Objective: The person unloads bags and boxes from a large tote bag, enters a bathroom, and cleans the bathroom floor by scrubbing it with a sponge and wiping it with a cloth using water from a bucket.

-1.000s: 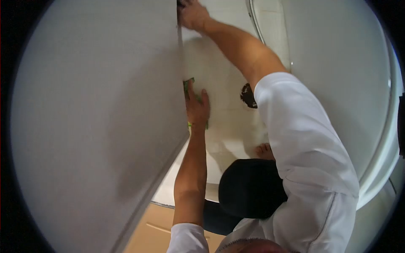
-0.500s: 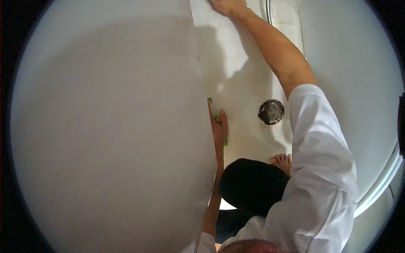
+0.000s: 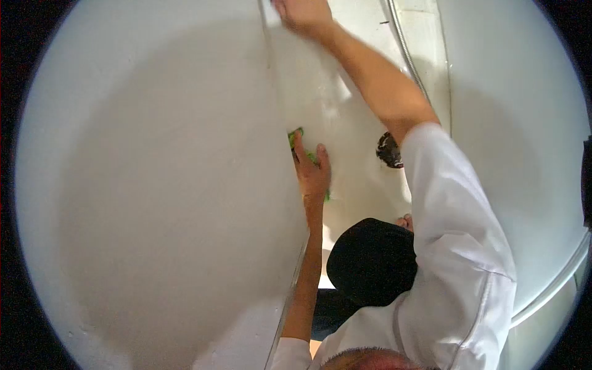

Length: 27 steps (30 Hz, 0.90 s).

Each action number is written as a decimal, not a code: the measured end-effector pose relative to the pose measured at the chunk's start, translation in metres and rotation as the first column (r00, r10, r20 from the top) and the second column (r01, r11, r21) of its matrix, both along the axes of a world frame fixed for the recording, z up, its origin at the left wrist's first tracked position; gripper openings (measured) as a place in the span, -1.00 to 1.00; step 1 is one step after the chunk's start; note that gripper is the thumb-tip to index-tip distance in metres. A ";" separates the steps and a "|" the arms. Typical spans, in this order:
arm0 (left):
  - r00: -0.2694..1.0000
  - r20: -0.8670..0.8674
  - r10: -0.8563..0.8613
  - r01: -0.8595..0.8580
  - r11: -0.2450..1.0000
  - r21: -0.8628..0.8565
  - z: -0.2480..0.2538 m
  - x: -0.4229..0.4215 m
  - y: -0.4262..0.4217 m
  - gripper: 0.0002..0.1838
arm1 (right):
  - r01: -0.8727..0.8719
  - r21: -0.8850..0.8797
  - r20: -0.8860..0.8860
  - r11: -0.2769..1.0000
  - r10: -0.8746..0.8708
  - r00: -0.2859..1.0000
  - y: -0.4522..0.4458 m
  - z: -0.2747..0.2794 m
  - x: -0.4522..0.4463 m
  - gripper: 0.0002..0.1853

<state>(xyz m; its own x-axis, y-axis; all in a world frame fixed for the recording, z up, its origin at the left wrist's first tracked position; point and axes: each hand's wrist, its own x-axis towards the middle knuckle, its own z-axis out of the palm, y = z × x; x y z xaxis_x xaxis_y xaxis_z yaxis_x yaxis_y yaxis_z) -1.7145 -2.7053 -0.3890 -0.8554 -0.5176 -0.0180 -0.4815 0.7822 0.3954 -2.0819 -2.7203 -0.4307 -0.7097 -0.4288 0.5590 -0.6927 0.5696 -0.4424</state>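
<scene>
My left hand (image 3: 314,172) lies low beside the edge of the large pale panel, with its thumb apart from the fingers. Pressed under it is a green pad (image 3: 299,133); bits of green show at the fingertips, between thumb and fingers and by the wrist. The pad's exact kind is unclear, and the panel covers part of the hand. My right hand (image 3: 305,17) reaches far forward to the top edge of the view, next to the panel's far edge. Its fingers are cut off and blurred, so its hold cannot be made out.
On the left the smooth pale panel (image 3: 166,185) fills much of the view. A dark round drain (image 3: 388,151) sits in the off-white floor (image 3: 357,191), partly behind my right arm. A metal hose (image 3: 407,55) runs along the right. My bent knee (image 3: 373,262) is close below.
My right hand has moved left towards the panel edge, and the forearm now overlaps the drain. My left hand and the green pad have shifted slightly forward and left. More hose shows.
</scene>
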 end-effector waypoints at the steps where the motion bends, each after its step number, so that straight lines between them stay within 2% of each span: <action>1: 1.000 0.000 -0.015 0.015 0.999 -0.051 -0.002 0.000 -0.004 -0.31 | 0.051 -0.005 0.098 0.999 -0.051 0.994 -0.016 0.009 -0.017 -0.56; 3: 1.000 0.006 0.011 -0.011 0.999 -0.040 -0.005 -0.002 -0.008 -0.31 | 0.123 0.331 0.144 0.936 -0.179 0.973 -0.049 0.027 -0.007 -0.46; 4: 1.000 0.003 0.012 -0.012 1.000 -0.017 -0.010 -0.005 -0.006 -0.32 | -0.161 0.309 0.624 0.937 -0.072 0.778 -0.065 -0.007 -0.011 -0.59; 5: 1.000 -0.001 0.014 -0.014 1.000 0.007 -0.014 -0.008 -0.004 -0.32 | -0.178 0.270 0.429 0.946 0.047 0.902 -0.055 -0.005 0.020 -0.60; 6: 1.000 -0.025 0.005 -0.005 1.000 -0.008 -0.015 -0.008 -0.005 -0.32 | -0.168 0.259 0.157 0.951 0.130 0.979 -0.044 -0.001 0.052 -0.61; 7: 0.999 -0.048 -0.002 0.001 1.000 -0.027 -0.013 -0.010 -0.006 -0.32 | -0.120 0.248 -0.129 0.961 0.156 0.979 -0.033 0.003 0.084 -0.62; 9: 0.999 -0.040 -0.011 0.008 0.998 -0.068 -0.013 -0.009 -0.005 -0.33 | -0.103 0.252 -0.156 0.962 0.146 0.977 -0.039 0.011 0.071 -0.62; 11: 0.999 -0.022 -0.024 0.020 0.988 -0.156 -0.008 -0.007 -0.005 -0.30 | 0.000 0.175 -0.132 0.985 0.023 0.991 -0.063 0.013 0.040 -0.61; 13: 0.999 0.009 -0.038 0.039 0.977 -0.212 -0.003 -0.014 -0.003 -0.30 | 0.023 0.512 0.054 0.859 -0.058 0.997 -0.091 0.047 0.008 -0.40; 15: 0.998 0.016 -0.062 0.064 0.962 -0.267 -0.007 -0.011 -0.009 -0.31 | 0.058 0.405 0.186 0.913 -0.144 0.972 -0.115 0.052 -0.003 -0.36; 17: 0.996 0.000 -0.087 0.083 0.953 -0.293 -0.007 -0.010 -0.005 -0.32 | 0.143 0.163 0.217 0.976 -0.177 0.960 -0.120 0.040 0.014 -0.39; 19: 0.995 0.023 -0.095 0.098 0.947 -0.307 -0.020 -0.003 -0.006 -0.31 | 0.107 0.268 0.004 0.958 -0.112 0.994 -0.100 0.014 0.052 -0.57; 22: 0.992 -0.012 -0.123 0.115 0.951 -0.287 -0.018 0.003 -0.004 -0.25 | -0.050 0.227 0.099 0.973 0.028 0.995 -0.048 0.029 0.155 -0.51; 24: 0.986 -0.049 -0.160 0.137 0.941 -0.309 -0.013 -0.004 -0.007 -0.22 | -0.096 0.230 0.130 0.968 0.067 0.989 -0.030 0.028 0.181 -0.49; 26: 0.989 -0.018 -0.149 0.137 0.942 -0.306 -0.008 -0.004 -0.007 -0.23 | -0.264 0.061 0.123 0.963 0.255 0.959 -0.020 0.014 0.189 -0.44; 27: 0.987 -0.024 -0.162 0.147 0.943 -0.300 -0.010 -0.011 -0.007 -0.25 | -0.271 0.075 0.082 0.960 0.265 0.961 -0.022 0.009 0.176 -0.48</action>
<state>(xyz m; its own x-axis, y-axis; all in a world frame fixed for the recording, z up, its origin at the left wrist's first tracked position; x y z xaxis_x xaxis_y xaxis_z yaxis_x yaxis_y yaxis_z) -1.7254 -2.7123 -0.3990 -0.9214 -0.3549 0.1585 -0.3319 0.9306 0.1544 -1.9061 -2.7427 -0.4215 -0.5987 -0.6519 0.4654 -0.7937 0.4050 -0.4538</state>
